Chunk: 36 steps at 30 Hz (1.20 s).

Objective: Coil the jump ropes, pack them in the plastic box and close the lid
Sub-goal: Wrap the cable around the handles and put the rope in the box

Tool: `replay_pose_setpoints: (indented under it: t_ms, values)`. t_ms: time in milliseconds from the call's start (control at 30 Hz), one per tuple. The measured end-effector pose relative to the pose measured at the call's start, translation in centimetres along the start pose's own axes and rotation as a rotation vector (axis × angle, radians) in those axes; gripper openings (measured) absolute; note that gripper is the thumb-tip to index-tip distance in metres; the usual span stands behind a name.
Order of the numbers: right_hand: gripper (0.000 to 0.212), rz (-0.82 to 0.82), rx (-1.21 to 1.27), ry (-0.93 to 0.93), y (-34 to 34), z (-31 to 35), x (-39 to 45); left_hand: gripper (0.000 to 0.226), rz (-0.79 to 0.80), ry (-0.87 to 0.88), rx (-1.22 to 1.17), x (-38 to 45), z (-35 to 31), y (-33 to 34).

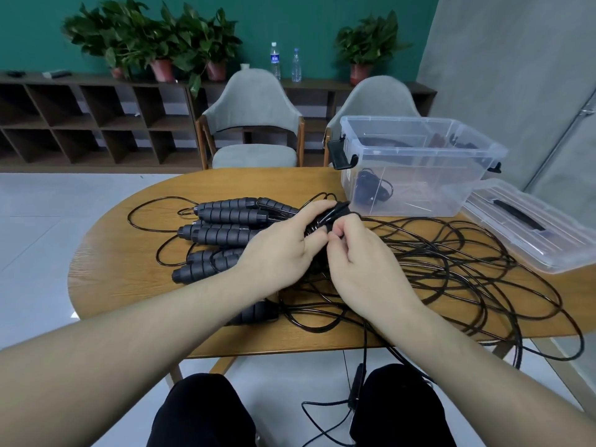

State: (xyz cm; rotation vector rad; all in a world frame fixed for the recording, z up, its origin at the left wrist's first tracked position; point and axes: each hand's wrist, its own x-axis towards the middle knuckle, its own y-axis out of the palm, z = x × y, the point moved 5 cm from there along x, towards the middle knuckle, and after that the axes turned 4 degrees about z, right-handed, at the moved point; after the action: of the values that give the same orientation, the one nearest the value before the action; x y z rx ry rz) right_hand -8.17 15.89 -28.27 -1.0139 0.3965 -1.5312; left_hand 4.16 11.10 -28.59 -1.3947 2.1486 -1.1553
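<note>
One coiled rope (371,188) lay inside the open plastic box (419,166), its lid (532,227) beside it. Your left hand (283,250) gripped a wound rope bundle (325,217) while your right hand (364,259) pinched its cord above the table (129,269).

Lighting even and bright, diffuse from overhead. Shadows soft and short under the surface (135,285) edge. Mild glare on the clear box (419,162) walls and the lid (529,227). Focus sharp at centre; slight softness on the plants (154,37). Wide-angle distortion bends the shelf (96,117) and stretches forearms at the lower corners.
</note>
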Motion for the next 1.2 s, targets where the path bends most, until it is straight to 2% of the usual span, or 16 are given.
replay_pose_setpoints:
  t_ms: [167, 267, 367, 533, 733, 833, 1067, 1200]
  values:
    - [0.010, 0.015, 0.073, -0.030, -0.5, -0.1, 0.1, 0.033, -0.059, -0.104, -0.463, 0.0, 0.6, 1.2]
    - [0.019, 0.045, 0.182, -0.007, -1.1, -0.5, 0.6, 0.030, -0.029, -0.205, -0.564, 0.2, 0.0, 1.6]
    - [0.034, 0.091, 0.263, -0.030, -1.0, -1.1, 0.7, 0.047, 0.036, -0.307, -0.714, 1.1, -0.2, 1.9]
    - [0.041, 0.004, 0.250, -0.132, -1.2, -1.1, 0.6, 0.043, 0.049, -0.359, -0.750, -0.3, -1.1, 1.6]
    - [0.032, -0.129, 0.264, -0.291, -2.0, -1.2, 0.5, 0.039, 0.125, -0.427, -0.851, 0.5, -2.3, 1.5]
    - [0.029, -0.146, 0.187, -0.320, -2.0, -1.8, 0.4, 0.040, 0.144, -0.463, -0.872, 0.4, -2.4, 1.8]
    - [0.025, -0.267, -0.111, -0.159, -4.1, -2.6, 0.8, 0.046, 0.118, -0.479, -0.942, 2.0, -2.6, 1.0]
    - [0.039, -0.141, -0.159, -0.058, -5.1, -2.5, 1.9, 0.043, 0.037, -0.467, -1.100, 4.1, -3.4, 0.0]
